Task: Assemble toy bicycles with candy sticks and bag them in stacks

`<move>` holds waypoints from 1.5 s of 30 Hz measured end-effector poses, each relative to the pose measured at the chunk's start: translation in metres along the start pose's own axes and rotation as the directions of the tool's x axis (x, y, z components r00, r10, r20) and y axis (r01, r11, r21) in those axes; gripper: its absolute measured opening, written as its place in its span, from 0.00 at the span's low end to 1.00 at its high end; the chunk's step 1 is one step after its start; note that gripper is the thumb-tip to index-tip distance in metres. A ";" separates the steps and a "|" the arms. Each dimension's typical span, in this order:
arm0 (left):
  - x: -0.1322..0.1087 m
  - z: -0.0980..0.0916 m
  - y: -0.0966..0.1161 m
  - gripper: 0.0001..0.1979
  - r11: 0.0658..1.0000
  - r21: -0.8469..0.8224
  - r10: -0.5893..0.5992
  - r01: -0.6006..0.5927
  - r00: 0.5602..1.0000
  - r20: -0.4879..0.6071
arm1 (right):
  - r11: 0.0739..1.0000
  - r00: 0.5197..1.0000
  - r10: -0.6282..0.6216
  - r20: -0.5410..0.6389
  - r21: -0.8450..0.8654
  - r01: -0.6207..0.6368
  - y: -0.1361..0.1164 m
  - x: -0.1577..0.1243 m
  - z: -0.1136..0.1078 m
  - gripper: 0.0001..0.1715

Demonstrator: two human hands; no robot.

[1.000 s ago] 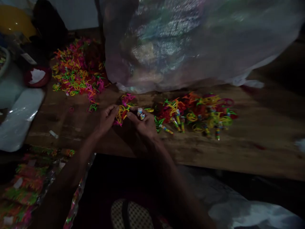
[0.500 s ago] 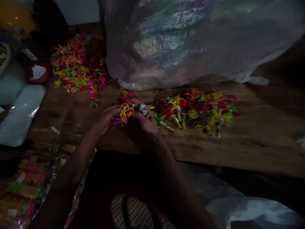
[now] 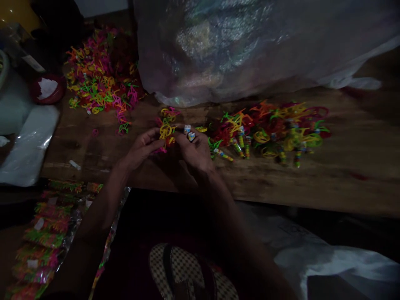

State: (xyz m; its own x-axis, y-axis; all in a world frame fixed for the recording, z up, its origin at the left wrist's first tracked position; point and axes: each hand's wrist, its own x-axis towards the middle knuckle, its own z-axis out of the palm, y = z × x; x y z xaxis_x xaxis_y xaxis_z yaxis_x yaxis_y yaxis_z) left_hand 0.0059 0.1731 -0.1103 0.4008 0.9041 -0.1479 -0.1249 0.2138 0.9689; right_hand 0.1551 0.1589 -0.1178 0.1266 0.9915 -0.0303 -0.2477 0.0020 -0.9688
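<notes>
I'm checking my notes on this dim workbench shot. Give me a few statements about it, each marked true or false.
1. Both hands meet over the wooden table. True.
2. The left hand holds a yellow plastic ring piece. True.
3. The right hand lies flat and empty. False: its fingers pinch small striped tubes.
4. A pile of colourful plastic pieces lies right of the hands. True.
5. The big clear plastic bag sits on the floor. False: it rests on the table behind the pieces.
</notes>
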 end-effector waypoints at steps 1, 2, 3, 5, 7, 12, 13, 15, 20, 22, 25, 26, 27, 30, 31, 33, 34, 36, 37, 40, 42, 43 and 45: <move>0.000 0.001 0.000 0.23 1.000 0.001 0.028 -0.028 0.999 -0.023 | 0.999 1.000 -0.030 -0.006 -0.017 0.030 -0.001 0.000 0.000 0.18; 0.001 0.003 -0.001 0.22 0.998 0.011 0.069 -0.069 0.996 -0.049 | 0.998 0.999 -0.049 -0.005 -0.029 0.049 -0.001 0.001 -0.001 0.18; 0.001 0.004 0.000 0.22 0.993 0.032 0.120 -0.118 0.990 -0.077 | 0.998 0.999 -0.050 0.011 -0.046 0.051 -0.002 0.001 -0.002 0.19; 0.002 0.006 0.000 0.21 0.973 0.106 0.217 -0.205 0.969 -0.115 | 0.996 0.998 -0.023 0.061 -0.085 0.028 -0.003 0.002 -0.005 0.20; 0.004 0.005 0.002 0.21 0.950 0.192 0.272 -0.247 0.956 -0.113 | 0.995 0.996 0.010 0.092 -0.102 -0.001 -0.004 0.004 -0.009 0.20; 0.013 -0.003 0.009 0.21 0.947 0.248 0.229 -0.205 0.970 -0.075 | 0.994 0.989 0.100 0.106 -0.046 -0.096 -0.003 0.010 -0.013 0.22; 0.015 -0.004 0.010 0.21 0.951 0.244 0.212 -0.190 0.975 -0.067 | 0.992 0.987 0.124 0.105 -0.027 -0.122 -0.002 0.011 -0.013 0.23; 0.017 -0.004 0.012 0.22 0.955 0.240 0.193 -0.175 0.980 -0.053 | 0.991 0.986 0.136 0.096 0.005 -0.137 -0.001 0.011 -0.011 0.24; 0.014 0.001 0.015 0.23 0.973 0.184 0.142 -0.137 0.990 -0.013 | 0.998 0.998 -0.059 -0.020 -0.007 0.059 -0.005 0.010 -0.004 0.19; 0.013 0.002 0.014 0.23 0.977 0.175 0.120 -0.119 0.993 0.003 | 1.000 1.000 0.000 0.013 -0.005 0.000 -0.008 0.010 -0.005 0.19; 0.015 0.000 0.011 0.23 0.967 0.219 0.133 -0.129 0.991 -0.004 | 0.996 0.995 0.083 0.063 0.030 -0.085 -0.012 0.012 -0.009 0.17; 0.016 -0.001 0.011 0.22 0.961 0.242 0.141 -0.134 0.990 -0.009 | 0.995 0.995 0.081 0.063 0.046 -0.084 -0.014 0.012 -0.010 0.16; 0.018 -0.001 0.010 0.22 0.954 0.264 0.148 -0.139 0.989 -0.012 | 0.995 0.995 0.081 0.060 0.061 -0.085 -0.016 0.013 -0.011 0.15; 0.021 -0.002 0.011 0.20 0.932 0.320 0.185 -0.169 0.983 -0.020 | 0.989 0.988 0.132 0.075 0.064 -0.137 -0.019 0.014 -0.011 0.13; 0.020 -0.001 0.012 0.18 0.926 0.334 0.195 -0.175 0.980 -0.029 | 0.990 0.988 0.132 0.074 0.041 -0.136 -0.020 0.014 -0.011 0.12; 0.019 -0.001 0.018 0.16 0.926 0.341 0.189 -0.162 0.981 -0.049 | 0.998 0.998 0.036 0.049 -0.060 -0.033 -0.020 0.014 -0.013 0.11; 0.017 -0.001 0.021 0.16 0.934 0.331 0.160 -0.135 0.986 -0.050 | 0.989 0.998 -0.058 0.029 -0.136 0.061 -0.020 0.013 -0.014 0.11; 0.014 -0.003 0.028 0.16 0.956 0.289 0.059 -0.048 0.998 -0.031 | 0.917 0.961 -0.275 0.003 -0.298 0.264 -0.021 0.013 -0.018 0.11; 0.012 -0.004 0.031 0.17 0.966 0.259 0.012 -0.007 1.000 -0.020 | 0.862 0.927 -0.375 -0.008 -0.370 0.346 -0.023 0.012 -0.021 0.12; 0.011 -0.007 0.031 0.21 0.985 0.166 -0.036 0.043 0.998 -0.044 | 0.717 0.830 -0.558 0.006 -0.500 0.485 -0.035 0.007 -0.031 0.14; 0.011 -0.006 0.025 0.22 0.994 0.103 -0.026 0.037 0.994 -0.105 | 0.680 0.797 -0.604 0.028 -0.504 0.533 -0.045 0.003 -0.037 0.13; 0.011 -0.005 0.021 0.22 0.997 0.068 -0.034 0.044 0.990 -0.136 | 0.693 0.799 -0.601 0.030 -0.480 0.539 -0.049 0.001 -0.040 0.12; 0.009 -0.001 0.014 0.22 0.997 -0.009 -0.073 0.073 0.981 -0.177 | 0.782 0.846 -0.532 -0.017 -0.394 0.484 -0.053 -0.001 -0.046 0.12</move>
State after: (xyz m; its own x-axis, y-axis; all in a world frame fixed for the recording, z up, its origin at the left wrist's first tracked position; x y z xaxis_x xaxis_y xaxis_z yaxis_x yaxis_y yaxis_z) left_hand 0.0068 0.1852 -0.0985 0.2417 0.9373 -0.2511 -0.1040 0.2823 0.9537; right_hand 0.2124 0.1521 -0.0773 0.2557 0.8357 0.4860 0.2460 0.4299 -0.8687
